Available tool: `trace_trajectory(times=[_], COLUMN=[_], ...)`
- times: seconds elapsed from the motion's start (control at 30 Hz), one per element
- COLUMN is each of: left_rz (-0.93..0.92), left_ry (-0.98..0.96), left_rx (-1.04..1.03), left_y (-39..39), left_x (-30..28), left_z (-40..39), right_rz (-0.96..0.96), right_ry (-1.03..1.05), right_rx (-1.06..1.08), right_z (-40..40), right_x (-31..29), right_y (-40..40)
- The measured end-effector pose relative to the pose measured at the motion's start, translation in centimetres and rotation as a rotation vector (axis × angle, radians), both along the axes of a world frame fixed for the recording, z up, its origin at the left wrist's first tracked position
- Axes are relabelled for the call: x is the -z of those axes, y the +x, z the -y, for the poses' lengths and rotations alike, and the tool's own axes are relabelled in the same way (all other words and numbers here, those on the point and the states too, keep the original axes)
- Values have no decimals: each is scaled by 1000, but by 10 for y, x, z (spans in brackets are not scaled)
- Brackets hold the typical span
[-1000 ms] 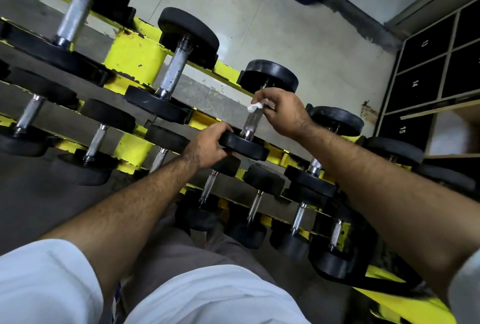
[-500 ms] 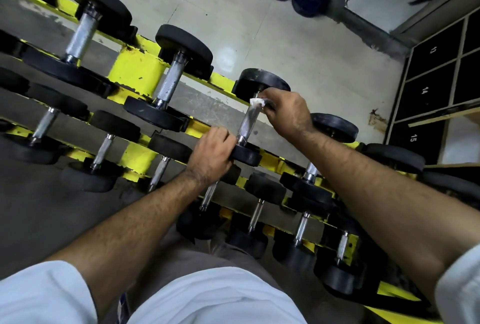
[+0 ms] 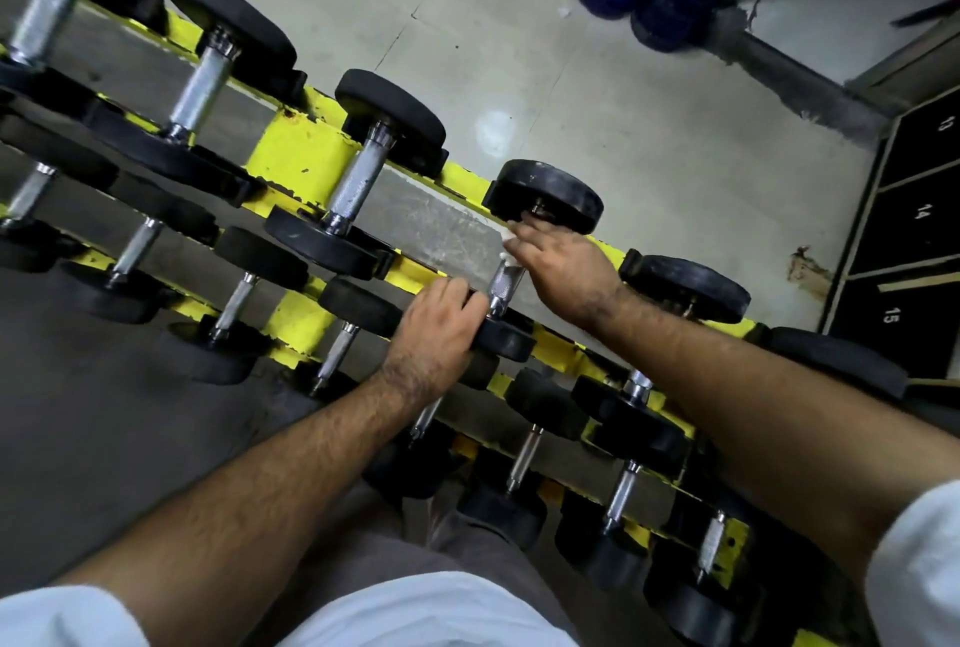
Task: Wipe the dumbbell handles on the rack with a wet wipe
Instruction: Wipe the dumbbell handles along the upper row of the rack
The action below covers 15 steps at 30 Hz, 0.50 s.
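The dumbbell handle [image 3: 503, 285] is lying on the yellow rack's [image 3: 296, 155] top row as I'm watching the right hand [image 3: 563, 267] gripping it through the wet wipe [image 3: 508, 235], the left hand [image 3: 434, 327] clasping the near weight [image 3: 506, 340].

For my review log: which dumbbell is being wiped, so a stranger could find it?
On the yellow rack, top row, it is the dumbbell fourth from the left. Only this one has hands on it: the left hand grips its near head, the right hand presses a white wipe on its handle.
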<state>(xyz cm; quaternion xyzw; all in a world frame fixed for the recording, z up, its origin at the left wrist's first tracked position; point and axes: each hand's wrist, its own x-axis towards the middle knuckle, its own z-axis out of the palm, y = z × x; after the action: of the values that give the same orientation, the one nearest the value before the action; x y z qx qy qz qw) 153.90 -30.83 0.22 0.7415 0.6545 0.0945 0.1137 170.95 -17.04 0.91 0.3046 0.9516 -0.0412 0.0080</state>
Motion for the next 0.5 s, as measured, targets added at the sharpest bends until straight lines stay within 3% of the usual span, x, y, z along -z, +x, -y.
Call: trace_trajectory(times=[0.13, 0.3, 0.5], left_rz=[-8, 3, 10], left_ry=[-10, -6, -46], left_rx=[0, -26, -20], left_y=[0, 1, 0], left_x=[-2, -1, -2], left_z=[-1, 0, 1], right_rz=[76, 41, 17], right_ry=[-87, -20, -72], right_rx=[-16, -20, 226], right_z=[4, 0, 12], right_x=[0, -2, -3], right_y=[12, 7, -18])
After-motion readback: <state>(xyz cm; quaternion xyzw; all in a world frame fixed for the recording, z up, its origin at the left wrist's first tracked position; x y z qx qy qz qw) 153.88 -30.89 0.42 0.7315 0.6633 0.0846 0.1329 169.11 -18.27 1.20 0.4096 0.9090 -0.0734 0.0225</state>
